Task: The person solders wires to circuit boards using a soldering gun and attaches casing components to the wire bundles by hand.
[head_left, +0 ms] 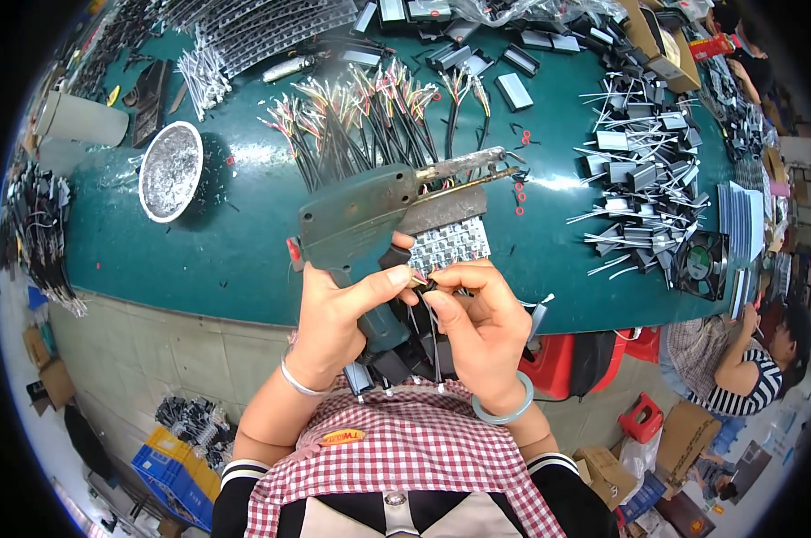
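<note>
A dark grey-green soldering gun (356, 215) lies across the middle, its metal tip toward the right. My left hand (333, 309) curls around its handle, a fingertip showing behind the body near the trigger. The left thumb also presses against thin coloured wire ends (418, 279). My right hand (481, 314) is closed in a pinch on a thin black-sheathed wire beside that thumb. Its lower strands hang toward my apron. Just beyond my fingers is a panel of small circuit boards (450, 244), partly under a dark metal piece. Aluminium-and-black housings (392, 363) sit below my hands, partly hidden.
Upright bundled cables (369, 112) with stripped ends stand behind the gun. To the left are a white-rimmed bowl (170, 172) and a grey cup (82, 118). Wired housings (634, 170) pile up at right near a black fan (701, 264). A person (746, 359) sits far right.
</note>
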The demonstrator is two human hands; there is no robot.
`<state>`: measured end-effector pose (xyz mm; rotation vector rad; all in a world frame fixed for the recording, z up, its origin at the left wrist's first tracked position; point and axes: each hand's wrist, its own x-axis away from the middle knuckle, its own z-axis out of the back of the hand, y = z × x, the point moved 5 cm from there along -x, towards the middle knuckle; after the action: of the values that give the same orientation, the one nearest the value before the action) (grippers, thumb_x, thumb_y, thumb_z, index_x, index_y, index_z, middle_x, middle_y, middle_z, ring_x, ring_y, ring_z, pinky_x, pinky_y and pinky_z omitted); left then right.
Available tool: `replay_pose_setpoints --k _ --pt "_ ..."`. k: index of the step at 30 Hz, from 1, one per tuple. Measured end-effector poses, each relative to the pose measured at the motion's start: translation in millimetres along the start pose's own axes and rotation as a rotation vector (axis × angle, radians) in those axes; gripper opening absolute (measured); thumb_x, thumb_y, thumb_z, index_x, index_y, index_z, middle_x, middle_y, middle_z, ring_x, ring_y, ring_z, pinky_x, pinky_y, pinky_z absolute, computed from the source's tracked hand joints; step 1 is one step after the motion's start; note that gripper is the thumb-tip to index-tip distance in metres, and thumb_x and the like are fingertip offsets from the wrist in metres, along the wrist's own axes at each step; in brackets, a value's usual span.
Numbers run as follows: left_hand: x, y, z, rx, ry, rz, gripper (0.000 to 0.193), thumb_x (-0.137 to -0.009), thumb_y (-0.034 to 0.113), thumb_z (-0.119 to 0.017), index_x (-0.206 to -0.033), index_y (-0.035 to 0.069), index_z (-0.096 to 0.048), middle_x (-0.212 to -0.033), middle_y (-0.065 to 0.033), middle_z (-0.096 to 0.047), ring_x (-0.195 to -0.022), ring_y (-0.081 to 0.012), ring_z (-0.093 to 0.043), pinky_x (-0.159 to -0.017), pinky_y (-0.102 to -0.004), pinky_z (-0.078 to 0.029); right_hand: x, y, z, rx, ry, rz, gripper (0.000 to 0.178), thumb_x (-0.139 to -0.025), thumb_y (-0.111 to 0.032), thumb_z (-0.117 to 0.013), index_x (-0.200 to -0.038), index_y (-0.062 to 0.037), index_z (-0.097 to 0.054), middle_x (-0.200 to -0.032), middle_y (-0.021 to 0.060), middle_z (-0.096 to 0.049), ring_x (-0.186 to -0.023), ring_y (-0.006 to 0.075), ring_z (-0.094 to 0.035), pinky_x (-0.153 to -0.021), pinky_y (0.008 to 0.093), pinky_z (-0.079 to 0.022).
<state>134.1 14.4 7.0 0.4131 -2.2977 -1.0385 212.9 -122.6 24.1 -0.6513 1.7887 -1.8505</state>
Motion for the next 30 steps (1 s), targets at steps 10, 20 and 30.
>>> replay_pose_setpoints --k 10,20,30 --pt "0.9 -2.9 -1.6 0.098 -0.045 0.135 0.039 -0.084 0.005 -0.075 -0.119 0.0 -0.06 -0.106 -0.0104 -0.067 -0.076 -0.0158 -0.066 -0.07 -0.0293 -0.056 1.4 2.7 0.0 -0.316 -0.059 -0.19 0.019 -0.094 0.003 -0.066 -0.113 0.0041 -0.061 -0.099 0.0072 -0.064 -0.072 0.0069 -0.056 -0.06 0.0204 -0.046" --pt "-0.8 -8.1 -2.9 0.17 -0.094 0.241 0.045 -0.079 0.008 -0.077 -0.118 -0.005 -0.058 -0.089 -0.012 -0.068 -0.068 -0.0169 -0.065 -0.066 -0.0271 -0.055 3.4 8.8 -0.9 -0.555 -0.11 -0.335 0.018 -0.097 0.0 -0.063 -0.114 0.0038 -0.059 -0.095 0.0102 -0.067 -0.071 0.0072 -0.057 -0.059 0.0207 -0.045" --pt "4.9 0.2 -3.3 -0.153 -0.043 -0.001 0.042 -0.083 0.001 -0.078 -0.121 -0.002 -0.061 -0.108 -0.0069 -0.068 -0.081 -0.013 -0.067 -0.07 -0.0265 -0.057 3.7 -4.6 3.2 -0.088 -0.058 -0.017 0.019 -0.089 0.007 -0.07 -0.106 0.0044 -0.063 -0.098 0.009 -0.064 -0.079 0.0105 -0.06 -0.066 0.0227 -0.051"
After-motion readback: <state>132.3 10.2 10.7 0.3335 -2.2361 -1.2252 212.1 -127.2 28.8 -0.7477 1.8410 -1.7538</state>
